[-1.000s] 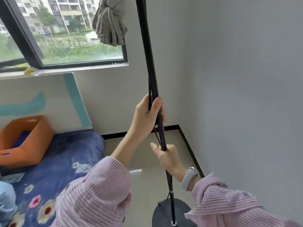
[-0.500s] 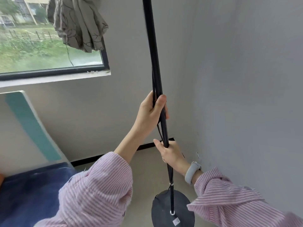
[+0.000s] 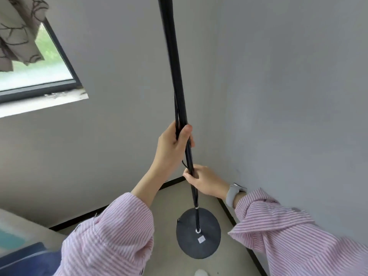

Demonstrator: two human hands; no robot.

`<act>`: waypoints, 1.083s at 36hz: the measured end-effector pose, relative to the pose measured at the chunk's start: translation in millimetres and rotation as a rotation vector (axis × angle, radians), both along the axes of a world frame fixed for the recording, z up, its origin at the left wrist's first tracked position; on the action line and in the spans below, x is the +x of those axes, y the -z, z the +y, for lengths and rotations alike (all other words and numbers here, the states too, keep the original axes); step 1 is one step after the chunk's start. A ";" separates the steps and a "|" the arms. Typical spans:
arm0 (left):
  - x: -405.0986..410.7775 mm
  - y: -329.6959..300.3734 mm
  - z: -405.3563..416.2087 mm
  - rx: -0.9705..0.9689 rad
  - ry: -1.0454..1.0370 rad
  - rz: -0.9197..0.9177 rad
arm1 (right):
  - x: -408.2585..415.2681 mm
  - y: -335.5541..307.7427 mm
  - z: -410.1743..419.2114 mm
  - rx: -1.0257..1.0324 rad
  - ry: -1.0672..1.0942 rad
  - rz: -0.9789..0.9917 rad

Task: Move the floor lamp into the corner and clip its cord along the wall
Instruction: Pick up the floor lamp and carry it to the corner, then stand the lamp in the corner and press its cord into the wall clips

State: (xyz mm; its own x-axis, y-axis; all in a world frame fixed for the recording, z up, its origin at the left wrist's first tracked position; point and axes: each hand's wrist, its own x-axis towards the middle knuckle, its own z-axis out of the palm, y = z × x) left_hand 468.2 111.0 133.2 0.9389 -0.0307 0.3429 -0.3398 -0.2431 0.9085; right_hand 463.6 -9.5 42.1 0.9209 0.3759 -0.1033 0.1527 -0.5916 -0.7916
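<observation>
The floor lamp's black pole [image 3: 172,62] rises through the middle of the view, tilted slightly, down to its round black base [image 3: 191,246] over the beige floor near the corner of two grey walls. A thin black cord [image 3: 176,114] runs along the pole. My left hand [image 3: 171,148] is wrapped around the pole and cord at mid-height. Lower down, my right hand [image 3: 205,182], with a grey watch on its wrist, grips the pole. The lamp head is out of view above.
A black skirting board [image 3: 233,218] lines both walls into the corner. A window [image 3: 39,84] with a bunched curtain [image 3: 18,32] is at upper left. A blue bed edge [image 3: 25,259] lies at lower left.
The lamp and both hands have come closer to the corner, and the view has swung right. The window and bed have slid off to the left; the grips are unchanged.
</observation>
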 end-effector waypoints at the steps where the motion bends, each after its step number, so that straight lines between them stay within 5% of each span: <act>1: 11.9 4.1 -2.5 0.011 -0.003 0.014 | 11.7 3.6 -1.9 -0.006 0.012 -0.004; 14: 95.1 75.8 -7.9 0.057 -0.016 0.236 | 91.9 57.4 -13.6 -0.004 0.140 0.039; 29: 142.6 171.0 -10.5 0.167 0.093 0.407 | 132.0 42.7 -62.3 0.105 0.334 -0.065; 39: 150.6 278.0 -15.4 0.248 0.116 0.480 | 152.7 67.4 -49.6 0.425 0.340 -0.200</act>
